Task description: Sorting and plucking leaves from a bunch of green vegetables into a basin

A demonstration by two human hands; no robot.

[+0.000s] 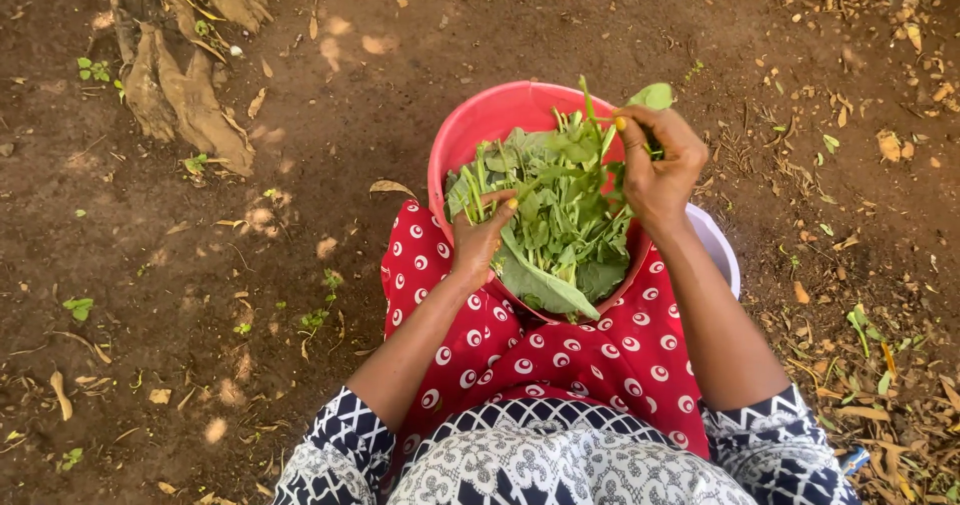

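Note:
A pink plastic basin [480, 125] full of green leafy stalks [560, 215] rests on my lap, over a red cloth with white rings [600, 355]. My left hand [480, 240] holds the basin's near left rim, fingers curled over a large leaf. My right hand [655, 165] is raised over the basin's right side, pinched shut on a leaf stem [650, 100] with a green leaf sticking up above the fingers.
A white bowl [722, 250] shows under my right forearm. Bare brown soil with dry leaves lies all around. Tree roots [180, 75] spread at the top left. Dry leaf litter thickens at the right.

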